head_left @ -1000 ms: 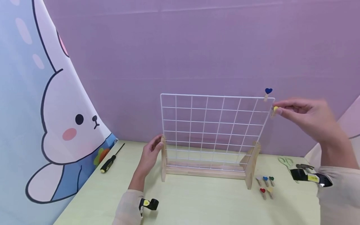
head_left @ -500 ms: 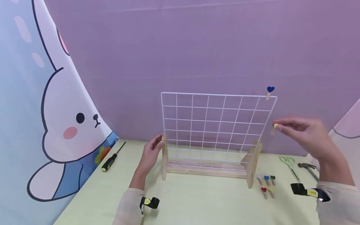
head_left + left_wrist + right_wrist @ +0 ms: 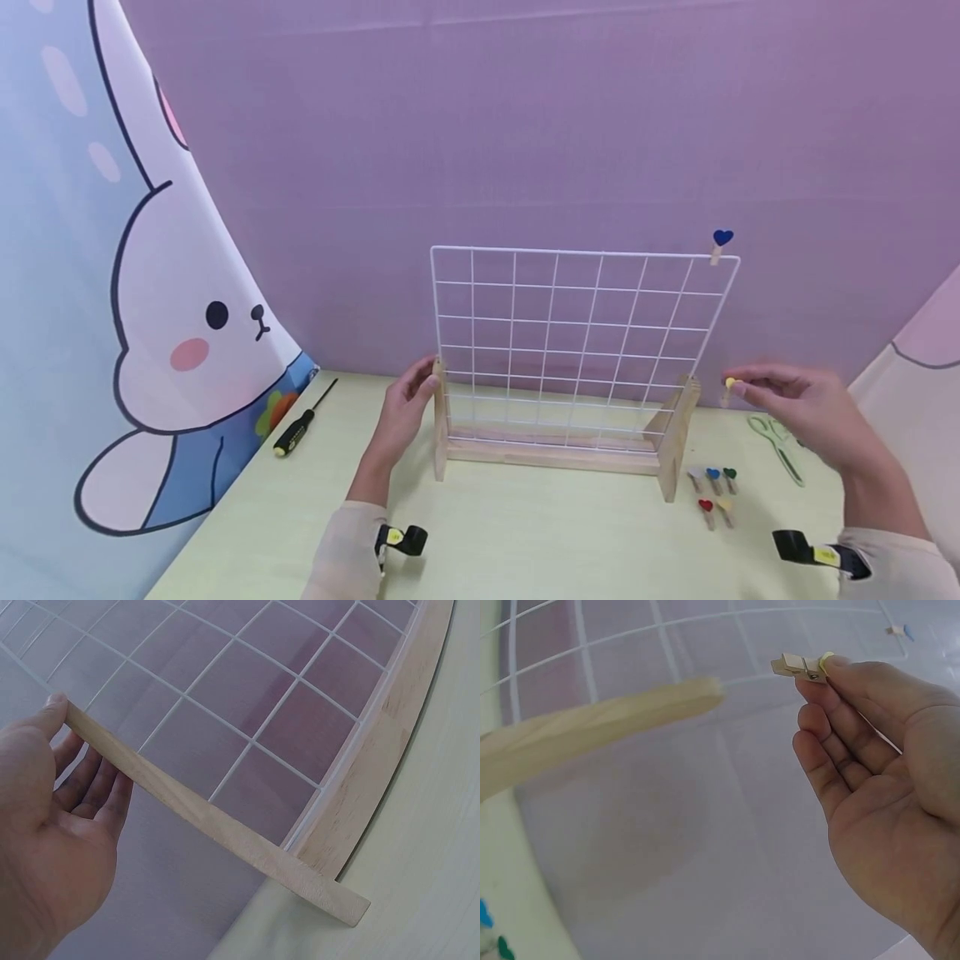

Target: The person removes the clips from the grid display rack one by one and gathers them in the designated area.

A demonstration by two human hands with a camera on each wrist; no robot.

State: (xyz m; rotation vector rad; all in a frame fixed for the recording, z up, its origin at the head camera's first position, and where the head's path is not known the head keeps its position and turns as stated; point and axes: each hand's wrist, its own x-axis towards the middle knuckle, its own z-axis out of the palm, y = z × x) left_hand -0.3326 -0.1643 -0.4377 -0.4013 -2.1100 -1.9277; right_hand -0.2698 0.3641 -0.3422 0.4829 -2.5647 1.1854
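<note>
Beside the right wooden foot (image 3: 675,433) of the white wire grid panel (image 3: 577,333), near the back right corner of the pale green bench (image 3: 525,542), the right hand (image 3: 802,408) pinches a small wooden clothespin with a yellow heart (image 3: 729,387) between thumb and forefinger, clear of the wire. A second ago that hand held the same clothespin up against the grid's right edge near its top corner; half a second ago it was lower, and now it has sunk to about the height of the foot's top. The wooden clothespin with a blue heart (image 3: 720,243) has stayed clipped on the grid's top right corner. The left hand (image 3: 401,408) has not moved: its straight fingers and thumb rest against the left wooden upright (image 3: 438,417) of the stand.

On the bench's right front part, just beside the right foot, lie five small heart clothespins (image 3: 711,492); green-handled scissors (image 3: 776,442) lie nearer the right edge, and a black-and-yellow screwdriver (image 3: 296,429) lies by the left edge.

Only the right wrist view shows the grip closely: the fingertips (image 3: 832,671) close on the heart end of the clothespin (image 3: 802,666), its wooden legs pointing away toward the grid, the other fingers loosely curled under. It also shows the blue-heart pin (image 3: 900,631) small in the distance. The left wrist view shows what the head view hides: the thumb tip (image 3: 52,705) sits on the end of the wooden upright (image 3: 210,817) while the fingers lie relaxed behind it.
</note>
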